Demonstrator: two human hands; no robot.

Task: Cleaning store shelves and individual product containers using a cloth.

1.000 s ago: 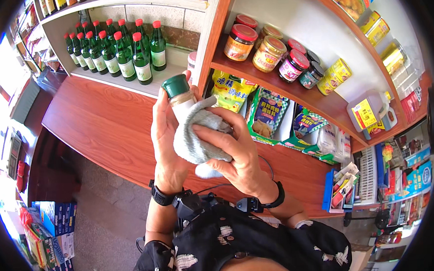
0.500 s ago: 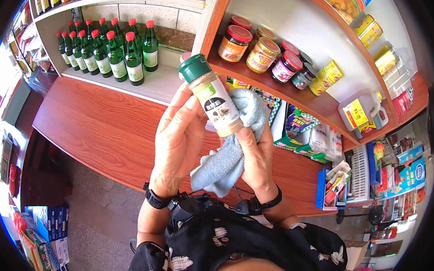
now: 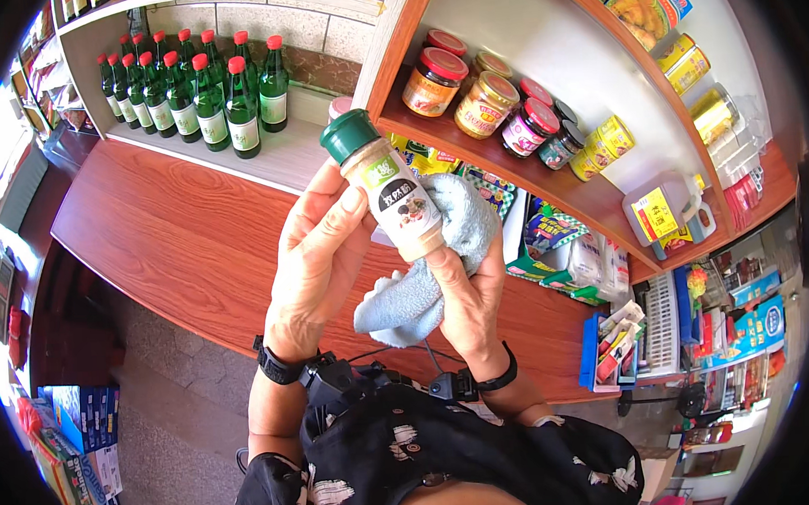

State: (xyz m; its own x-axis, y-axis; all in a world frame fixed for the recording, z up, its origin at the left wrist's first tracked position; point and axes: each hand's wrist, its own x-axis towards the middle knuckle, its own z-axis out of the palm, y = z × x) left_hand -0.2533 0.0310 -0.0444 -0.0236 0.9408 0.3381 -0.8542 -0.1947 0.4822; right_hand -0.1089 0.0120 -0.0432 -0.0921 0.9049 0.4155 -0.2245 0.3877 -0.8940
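A seasoning bottle (image 3: 391, 192) with a green cap, a pale label and light brown powder is tilted in front of me, its cap to the upper left. My left hand (image 3: 310, 257) is closed around its left side near the cap, thumb in front and some fingers hidden behind. At the bottle's base, my right hand (image 3: 472, 305) has its thumb pressed against the bottom edge. The same hand grips a light blue cloth (image 3: 401, 309), which wraps behind the bottle's right side and hangs below it.
Below my hands runs a reddish wooden counter (image 3: 169, 236). Green bottles (image 3: 211, 116) with red caps stand on the shelf at far left. Sauce jars (image 3: 488, 104) line the wooden shelf (image 3: 592, 199) at right. Under it lie packets (image 3: 548, 233), beside a blue tray (image 3: 592, 353).
The bottle leans slightly more to the left. The hanging part of the cloth is more bunched up, and the whole view has shifted a little.
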